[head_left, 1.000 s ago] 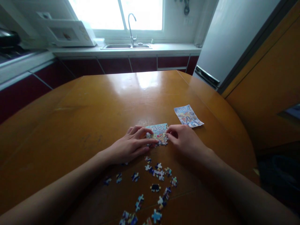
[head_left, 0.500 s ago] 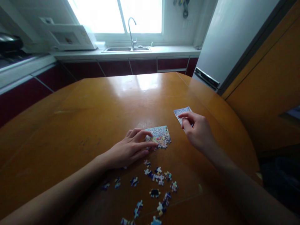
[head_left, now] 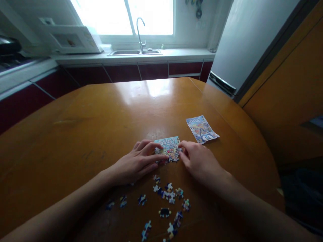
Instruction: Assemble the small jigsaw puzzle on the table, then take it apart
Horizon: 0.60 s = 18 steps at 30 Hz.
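A partly assembled jigsaw puzzle [head_left: 169, 148] with a pale blue top and a many-coloured lower part lies flat on the wooden table. My left hand [head_left: 137, 161] rests over its left side, fingers spread and fingertips on the pieces. At the right edge of the puzzle, my right hand [head_left: 199, 159] is curled, thumb and index finger on the edge pieces. Whether a loose piece is between them cannot be made out. Beyond that hand lies a printed picture sheet [head_left: 202, 129] with a similar design. Loose puzzle pieces [head_left: 171, 196] are scattered below the puzzle, nearer to me.
The large wooden table [head_left: 113, 114] has a rounded right side. Behind it run a counter with a sink [head_left: 126, 52] and faucet, a white microwave [head_left: 73, 39] and a window. A fridge [head_left: 242, 43] stands at the right.
My right hand has moved left and toward me, from over the picture sheet to the puzzle's right edge, uncovering the sheet. My left hand stays on the puzzle.
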Each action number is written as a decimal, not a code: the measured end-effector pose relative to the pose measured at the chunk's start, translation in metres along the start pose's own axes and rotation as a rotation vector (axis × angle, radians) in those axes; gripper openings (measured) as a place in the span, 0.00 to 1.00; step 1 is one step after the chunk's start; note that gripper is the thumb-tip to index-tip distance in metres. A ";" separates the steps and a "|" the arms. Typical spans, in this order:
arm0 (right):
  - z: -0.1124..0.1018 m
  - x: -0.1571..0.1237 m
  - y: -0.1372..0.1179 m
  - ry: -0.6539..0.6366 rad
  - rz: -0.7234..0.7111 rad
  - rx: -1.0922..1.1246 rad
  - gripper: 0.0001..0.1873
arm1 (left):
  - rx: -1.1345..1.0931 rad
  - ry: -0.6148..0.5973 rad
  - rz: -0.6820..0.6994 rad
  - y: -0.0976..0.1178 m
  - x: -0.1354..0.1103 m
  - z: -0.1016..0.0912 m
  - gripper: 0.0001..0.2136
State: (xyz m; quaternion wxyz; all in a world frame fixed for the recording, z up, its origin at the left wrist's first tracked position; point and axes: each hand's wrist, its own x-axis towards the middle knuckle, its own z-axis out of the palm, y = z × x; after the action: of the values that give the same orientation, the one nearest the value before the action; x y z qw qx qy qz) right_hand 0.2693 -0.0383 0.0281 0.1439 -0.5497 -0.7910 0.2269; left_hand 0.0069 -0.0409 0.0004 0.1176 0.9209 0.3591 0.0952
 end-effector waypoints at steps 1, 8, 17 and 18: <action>0.002 0.000 0.000 -0.005 -0.003 -0.023 0.08 | -0.008 0.002 -0.002 0.000 0.000 0.000 0.18; 0.000 0.001 0.001 -0.002 0.023 -0.062 0.04 | -0.017 0.007 -0.001 -0.002 -0.002 0.000 0.19; -0.003 0.008 0.013 -0.041 0.117 -0.136 0.11 | -0.016 -0.011 -0.011 0.001 0.001 -0.003 0.18; -0.002 0.008 0.015 -0.045 0.107 -0.136 0.11 | -0.020 -0.014 -0.009 0.001 0.001 -0.003 0.18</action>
State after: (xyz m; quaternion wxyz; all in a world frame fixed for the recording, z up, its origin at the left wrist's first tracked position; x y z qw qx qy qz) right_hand 0.2796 -0.0254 0.0218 0.0761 -0.5945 -0.7770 0.1926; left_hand 0.0076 -0.0403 0.0037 0.1296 0.9188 0.3614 0.0920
